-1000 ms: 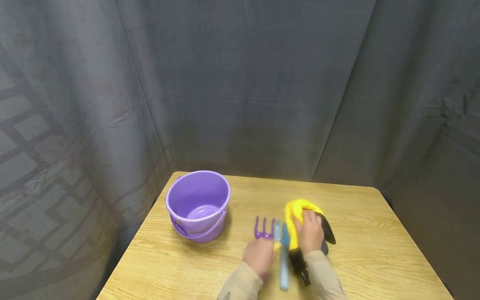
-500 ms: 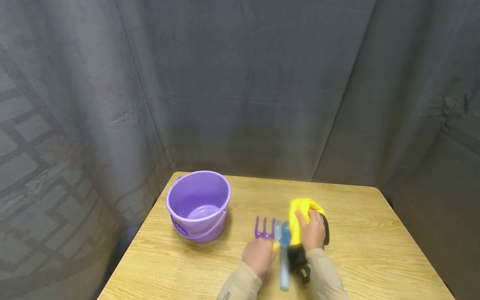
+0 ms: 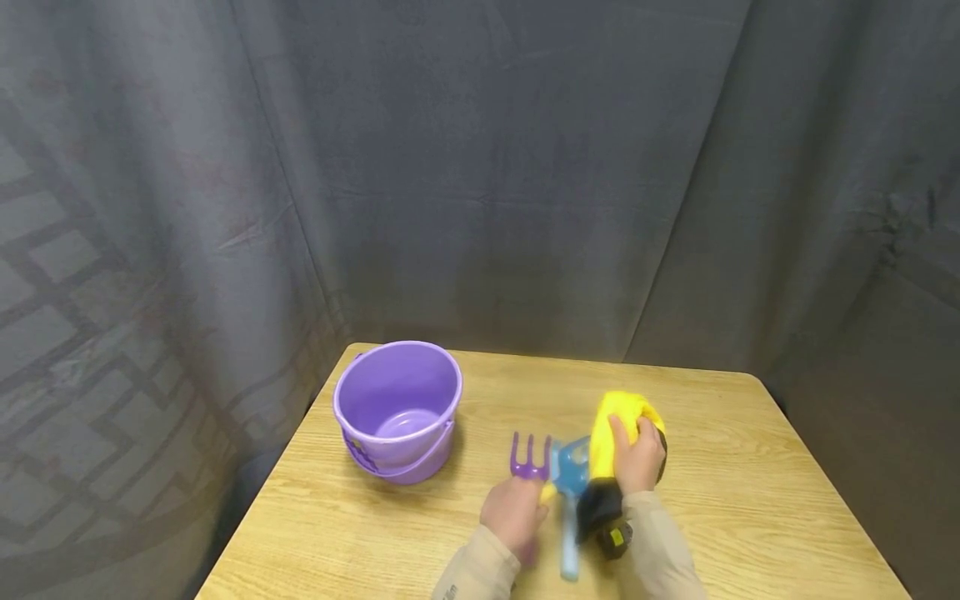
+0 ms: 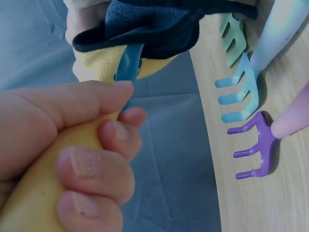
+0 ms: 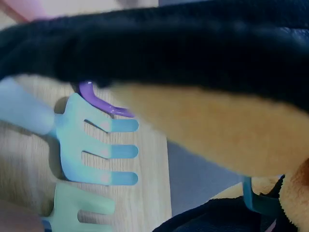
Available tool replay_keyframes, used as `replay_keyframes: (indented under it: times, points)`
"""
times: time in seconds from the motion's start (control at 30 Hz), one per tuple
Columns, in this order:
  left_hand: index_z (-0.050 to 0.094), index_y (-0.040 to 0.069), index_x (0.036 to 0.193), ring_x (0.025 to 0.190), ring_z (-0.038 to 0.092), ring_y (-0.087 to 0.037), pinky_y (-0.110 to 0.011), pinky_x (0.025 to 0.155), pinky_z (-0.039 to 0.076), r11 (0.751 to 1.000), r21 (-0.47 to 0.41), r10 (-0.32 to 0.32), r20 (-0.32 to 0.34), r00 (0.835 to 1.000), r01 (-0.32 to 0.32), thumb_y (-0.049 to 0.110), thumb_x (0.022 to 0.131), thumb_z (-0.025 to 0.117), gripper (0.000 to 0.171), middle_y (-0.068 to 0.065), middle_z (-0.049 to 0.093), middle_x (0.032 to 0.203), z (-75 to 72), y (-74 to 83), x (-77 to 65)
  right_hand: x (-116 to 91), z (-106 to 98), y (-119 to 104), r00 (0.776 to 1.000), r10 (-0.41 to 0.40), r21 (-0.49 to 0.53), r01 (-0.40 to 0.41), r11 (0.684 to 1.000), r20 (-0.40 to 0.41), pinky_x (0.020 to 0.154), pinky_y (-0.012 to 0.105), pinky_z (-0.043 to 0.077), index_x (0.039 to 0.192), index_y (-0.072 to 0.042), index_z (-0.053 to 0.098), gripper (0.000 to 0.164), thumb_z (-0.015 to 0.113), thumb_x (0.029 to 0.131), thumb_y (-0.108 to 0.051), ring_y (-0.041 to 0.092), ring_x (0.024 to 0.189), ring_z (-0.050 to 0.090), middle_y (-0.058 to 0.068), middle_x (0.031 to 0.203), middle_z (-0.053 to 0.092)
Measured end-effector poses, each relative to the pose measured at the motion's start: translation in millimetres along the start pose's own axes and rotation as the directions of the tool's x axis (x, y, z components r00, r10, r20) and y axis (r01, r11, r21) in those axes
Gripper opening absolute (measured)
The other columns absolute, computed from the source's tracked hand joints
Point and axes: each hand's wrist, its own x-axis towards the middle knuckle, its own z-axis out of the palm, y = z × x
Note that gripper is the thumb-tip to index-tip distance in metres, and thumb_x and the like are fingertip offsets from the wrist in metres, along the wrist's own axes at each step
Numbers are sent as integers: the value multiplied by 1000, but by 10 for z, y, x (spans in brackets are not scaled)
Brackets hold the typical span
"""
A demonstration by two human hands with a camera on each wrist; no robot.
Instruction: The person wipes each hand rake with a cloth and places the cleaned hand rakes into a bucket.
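In the head view my left hand point(image 3: 512, 512) grips the yellow handle of a toy tool with a blue front part. The left wrist view shows my thumb and curled fingers around this yellow-handled tool point(image 4: 129, 65); its far end is covered by cloth, so I cannot tell its kind. My right hand point(image 3: 641, 458) holds a bunched yellow-and-black cloth point(image 3: 615, 437) over the blue end. Beneath the hands lie a purple toy rake point(image 3: 529, 468), a light blue toy rake point(image 4: 253, 92) and a green toy rake point(image 4: 235, 43); the green one is hidden in the head view.
A purple bucket point(image 3: 442, 442) with its handle down stands at the back left of the wooden table point(image 3: 720, 500). Grey curtains point(image 3: 480, 208) hang behind the table and along both sides.
My right hand has shifted a little to the right with the cloth, and more of the blue tool part shows. My left hand stays nearly in place, still gripping the handle.
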Motion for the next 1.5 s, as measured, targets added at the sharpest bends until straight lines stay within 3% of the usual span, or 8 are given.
replay_keyframes:
  times: [0.33, 0.73, 0.87, 1.07, 1.13, 1.27, 1.37, 1.5]
  points:
    - [58, 10, 74, 51, 48, -11, -23, 47, 39, 987, -143, -61, 81, 995, 72, 20, 76, 68, 14, 2, 52, 60, -14, -96, -45, 90, -98, 78, 989, 129, 60, -125, 990, -78, 70, 46, 35, 93, 12, 50, 34, 58, 85, -20, 40, 77, 45, 29, 84, 51]
    - [58, 6, 82, 52, 51, -14, -24, 45, 41, 953, -287, -113, -29, 993, 100, 16, 79, 64, 12, -1, 54, 63, -53, -159, -37, 109, -171, 198, 941, 337, 141, -329, 934, -38, 70, 36, 35, 104, 11, 46, 45, 48, 90, -31, 32, 82, 44, 25, 92, 48]
    - [59, 6, 86, 52, 52, -14, -24, 46, 41, 943, -318, -122, -65, 990, 95, 15, 78, 65, 14, -2, 55, 64, -75, -136, -17, 72, -172, 189, 923, 378, 213, -385, 898, 71, 61, 23, 38, 104, 6, 47, 41, 47, 90, -34, 16, 72, 46, 13, 86, 48]
    - [59, 3, 91, 50, 50, -10, -20, 46, 40, 939, -341, -84, -81, 993, 52, 19, 80, 64, 20, 0, 54, 63, -85, -67, 13, -16, -124, 92, 849, 415, 444, -525, 726, 326, 55, 20, 45, 102, -6, 47, 30, 50, 90, -33, 5, 61, 52, -4, 75, 52]
    - [59, 3, 95, 50, 50, -9, -19, 46, 40, 940, -339, -67, -98, 993, 30, 19, 81, 64, 22, 0, 56, 63, -93, -38, 16, -41, -117, 63, 837, 409, 468, -543, 697, 362, 55, 20, 45, 101, -8, 48, 27, 50, 90, -34, 5, 61, 52, -6, 72, 53]
    - [59, 2, 102, 46, 47, -6, -18, 45, 38, 940, -342, -45, -134, 990, -4, 20, 84, 60, 26, 1, 54, 60, -113, 11, 17, -71, -111, 9, 835, 380, 459, -540, 705, 398, 59, 20, 46, 112, -6, 46, 36, 45, 92, -36, 6, 65, 53, -3, 79, 55]
    - [57, 0, 108, 41, 41, -5, -18, 41, 35, 933, -359, -45, -136, 990, -7, 22, 86, 56, 32, 3, 50, 56, -134, 43, 18, -86, -110, -28, 829, 350, 430, -533, 728, 436, 79, 21, 42, 130, 0, 35, 52, 37, 94, -38, 8, 88, 52, 9, 106, 53]
    - [58, 0, 105, 43, 44, -7, -19, 42, 36, 937, -349, -33, -147, 989, -20, 22, 86, 54, 29, -1, 54, 59, -164, 83, 24, -116, -86, -79, 820, 320, 438, -535, 723, 474, 87, 23, 36, 127, 4, 36, 52, 29, 96, -37, 10, 95, 45, 14, 114, 45]
